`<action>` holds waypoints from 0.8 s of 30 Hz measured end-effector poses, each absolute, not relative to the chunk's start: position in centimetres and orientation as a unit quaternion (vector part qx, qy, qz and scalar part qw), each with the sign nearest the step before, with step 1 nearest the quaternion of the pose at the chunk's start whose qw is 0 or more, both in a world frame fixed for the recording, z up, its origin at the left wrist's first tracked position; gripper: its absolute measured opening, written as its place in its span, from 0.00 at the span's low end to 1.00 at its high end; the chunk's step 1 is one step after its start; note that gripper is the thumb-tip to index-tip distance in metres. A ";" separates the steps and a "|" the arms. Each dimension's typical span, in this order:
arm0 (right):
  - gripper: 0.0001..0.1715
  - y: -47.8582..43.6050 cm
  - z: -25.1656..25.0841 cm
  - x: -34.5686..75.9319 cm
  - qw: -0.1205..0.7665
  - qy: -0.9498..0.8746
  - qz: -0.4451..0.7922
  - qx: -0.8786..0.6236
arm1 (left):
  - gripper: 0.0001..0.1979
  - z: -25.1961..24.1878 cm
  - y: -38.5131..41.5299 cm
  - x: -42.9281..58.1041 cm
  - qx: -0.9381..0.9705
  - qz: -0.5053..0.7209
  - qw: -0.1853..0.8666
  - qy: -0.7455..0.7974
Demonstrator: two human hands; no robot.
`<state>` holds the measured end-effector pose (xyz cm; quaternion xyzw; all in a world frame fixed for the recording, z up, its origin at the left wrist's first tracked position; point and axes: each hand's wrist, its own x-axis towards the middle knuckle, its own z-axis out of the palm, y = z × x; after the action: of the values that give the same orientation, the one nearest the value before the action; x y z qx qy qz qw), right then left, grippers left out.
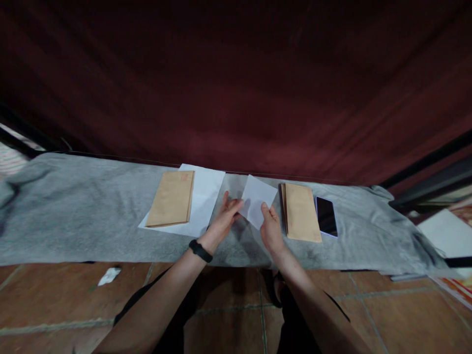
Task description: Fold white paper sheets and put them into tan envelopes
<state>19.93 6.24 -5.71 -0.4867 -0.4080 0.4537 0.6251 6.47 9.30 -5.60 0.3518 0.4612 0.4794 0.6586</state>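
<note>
A folded white sheet of paper (258,196) is held above the grey cloth, tilted, near the middle. My right hand (271,227) grips its lower right edge, thumb on top. My left hand (226,216), with a black band on the wrist, is at the sheet's left edge with its fingers apart. Left of it, brown envelopes (171,199) lie on larger white paper (207,194). Right of my right hand lies another stack of brown envelopes (302,211).
A phone (326,216) lies beside the right envelopes on the grey cloth (92,206). A dark red curtain (236,98) hangs behind. White scrap (109,276) lies on the tiled floor at the left. White papers (448,231) are at the far right.
</note>
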 end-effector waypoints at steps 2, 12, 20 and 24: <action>0.26 6.3 -5.8 19.7 0.647 -0.348 0.492 -0.467 | 0.49 -6.3 9.3 6.3 0.367 0.448 0.667 0.468; 0.20 7.0 -7.9 25.4 0.532 -0.374 0.487 -0.583 | 0.40 -7.2 13.1 1.7 0.647 0.374 0.420 0.514; 0.20 5.7 -9.2 25.5 0.211 -0.630 0.189 -0.723 | 0.26 -7.2 11.4 4.1 0.783 0.259 0.132 0.550; 0.23 5.4 -9.0 25.1 0.178 -0.666 0.117 -0.715 | 0.23 -8.0 7.9 6.7 0.864 0.198 0.066 0.458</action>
<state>25.14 5.36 -8.95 -0.7146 -0.6662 0.1171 0.1784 6.72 7.90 -8.00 0.8639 0.4582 0.1981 0.0664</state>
